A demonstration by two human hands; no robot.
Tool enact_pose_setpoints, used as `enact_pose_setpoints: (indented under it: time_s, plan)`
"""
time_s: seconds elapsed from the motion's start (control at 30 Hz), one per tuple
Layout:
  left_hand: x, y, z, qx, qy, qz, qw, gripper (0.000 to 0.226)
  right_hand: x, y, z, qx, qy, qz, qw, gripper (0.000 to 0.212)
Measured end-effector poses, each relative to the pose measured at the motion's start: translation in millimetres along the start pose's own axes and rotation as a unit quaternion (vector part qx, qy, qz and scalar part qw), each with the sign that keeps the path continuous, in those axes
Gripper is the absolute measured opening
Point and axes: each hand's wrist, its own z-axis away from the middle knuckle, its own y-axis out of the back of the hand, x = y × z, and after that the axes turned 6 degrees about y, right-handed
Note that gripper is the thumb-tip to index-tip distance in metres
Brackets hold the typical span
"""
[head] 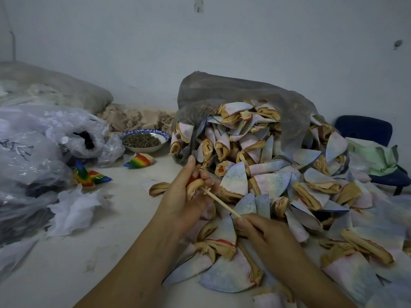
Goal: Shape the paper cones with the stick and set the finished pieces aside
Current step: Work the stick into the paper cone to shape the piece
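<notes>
A paper cone [194,188] is held in the left hand [184,203], close to the middle of the view. The fingers are curled round it, and its tan folded mouth is turned toward 4 o'clock. A thin wooden stick [222,202] is pinched at its near end by the thumb and fingertips of the right hand [263,233], at 5 o'clock from the cone. The far tip of the stick is set at the cone's mouth; how deep it goes cannot be told.

A big pile of cones [273,181] is spread from 12 o'clock round to 5 o'clock of the hands. The cones are pale pink and blue with tan insides and red edges. At 12 o'clock the pile is partly covered by a grey see-through bag [233,92]. One flat tan piece [159,188] is seen alone on the white table [93,258], at 9 o'clock, just beside the left hand.

At 11 o'clock a bowl [145,149] with a blue pattern on its rim is filled with small brown bits. Near it two rainbow pieces [140,161] [91,176] are laid on the table. Some letters are printed on one, but they are too blurry to be read. Clear plastic bags [44,134] are heaped at 9 o'clock, with crumpled white paper [73,210] below them. A dark blue chair [364,130] is seen at 2 o'clock, behind the pile.
</notes>
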Motion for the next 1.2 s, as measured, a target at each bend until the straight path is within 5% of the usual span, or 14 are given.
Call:
enact_pose_setpoints:
  time_s: [0.2,0.37,0.63,0.87,0.97,1.2]
  plan:
    - [14.0,5.2,-3.2,0.080,-0.033,0.069,0.994,0.037,2.8,10.6,3.4,-0.012,0.026,0.102,0.994,0.055]
    - [0.2,-2.5,-2.0,0.098,-0.028,0.021,0.995,0.036,-3.1,4.6,3.5,-0.030,0.054,0.156,0.986,0.028]
    - [-24.3,-15.8,-4.1,0.106,-0.073,-0.054,0.990,0.055,-7.9,-1.5,3.4,0.001,0.037,0.069,0.997,0.058]
    - [-29.0,-8.7,-3.5,0.094,-0.065,-0.119,0.986,0.055,-2.7,5.0,3.3,0.014,0.036,0.092,0.995,0.056]
    - [-15.7,-4.7,-2.0,0.082,-0.063,-0.037,0.994,0.033,-1.0,6.9,4.6,0.009,0.037,0.106,0.994,0.054]
    - [-15.6,-3.7,-1.7,0.105,-0.076,-0.041,0.991,0.039,2.2,8.6,4.0,0.019,0.037,0.113,0.993,0.048]
